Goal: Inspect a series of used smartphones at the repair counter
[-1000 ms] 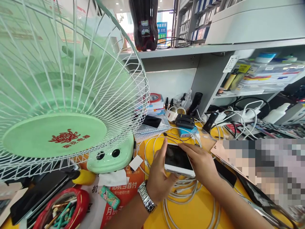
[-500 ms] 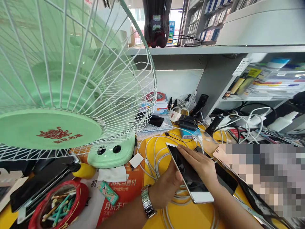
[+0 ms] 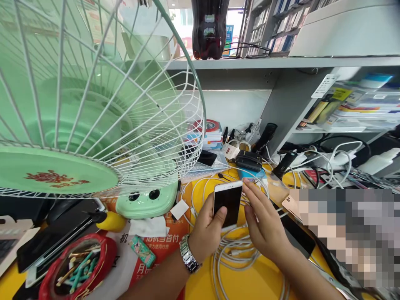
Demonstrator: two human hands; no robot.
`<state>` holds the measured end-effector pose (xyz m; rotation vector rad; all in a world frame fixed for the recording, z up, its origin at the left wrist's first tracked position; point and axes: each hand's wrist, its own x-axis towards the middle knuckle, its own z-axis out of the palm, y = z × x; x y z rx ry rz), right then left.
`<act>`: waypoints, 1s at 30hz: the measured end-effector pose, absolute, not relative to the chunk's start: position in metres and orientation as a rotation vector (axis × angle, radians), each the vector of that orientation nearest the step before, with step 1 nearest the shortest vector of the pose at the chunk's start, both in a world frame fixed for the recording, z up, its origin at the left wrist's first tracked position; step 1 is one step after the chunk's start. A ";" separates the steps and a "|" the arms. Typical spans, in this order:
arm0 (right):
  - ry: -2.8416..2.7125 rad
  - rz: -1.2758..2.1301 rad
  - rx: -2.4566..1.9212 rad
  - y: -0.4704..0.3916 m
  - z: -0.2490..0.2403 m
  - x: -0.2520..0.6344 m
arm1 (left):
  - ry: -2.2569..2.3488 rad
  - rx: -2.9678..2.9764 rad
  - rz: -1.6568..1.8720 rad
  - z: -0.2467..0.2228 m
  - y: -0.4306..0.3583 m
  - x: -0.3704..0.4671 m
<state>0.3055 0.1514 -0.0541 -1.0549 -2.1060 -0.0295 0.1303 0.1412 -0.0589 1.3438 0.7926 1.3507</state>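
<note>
A white smartphone (image 3: 230, 200) with a dark screen is held upright above the yellow tabletop. My left hand (image 3: 208, 227), with a metal watch (image 3: 189, 256) on its wrist, grips the phone's left side, thumb across the lower screen. My right hand (image 3: 264, 221) is at the phone's right edge, fingers stretched out and its fingertips by the upper right corner; whether they touch is hard to tell. Under the hands lies a coiled white cable (image 3: 234, 254). Partly behind my right forearm is a dark phone (image 3: 295, 231).
A green fan (image 3: 93, 104) fills the left side. Below it stand a red bowl (image 3: 109, 254) of small sticks, a yellow-handled tool (image 3: 111, 221) and a teal packet (image 3: 142, 250). A black pouch (image 3: 248, 160) and tangled cables lie behind. A dark bottle (image 3: 209, 29) stands on the shelf.
The phone has turned from a tilted, slanting pose to nearly upright and sits further left. My left thumb has come onto the screen; my right hand has shifted from over the screen to the right edge.
</note>
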 end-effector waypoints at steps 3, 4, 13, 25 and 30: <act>-2.019 0.042 -1.058 0.148 -0.053 0.302 | 0.829 1.508 1.418 -0.058 0.144 0.126; -1.994 0.053 -1.045 0.147 -0.052 0.301 | 0.851 1.594 1.425 -0.059 0.145 0.125; -1.863 -0.020 -0.833 0.142 -0.043 0.302 | 0.693 2.124 1.475 -0.062 0.149 0.116; -1.853 -0.057 -0.782 0.143 -0.044 0.301 | 0.719 2.135 1.501 -0.063 0.149 0.116; -1.856 -0.123 -0.734 0.142 -0.039 0.300 | 0.733 2.163 1.543 -0.063 0.146 0.116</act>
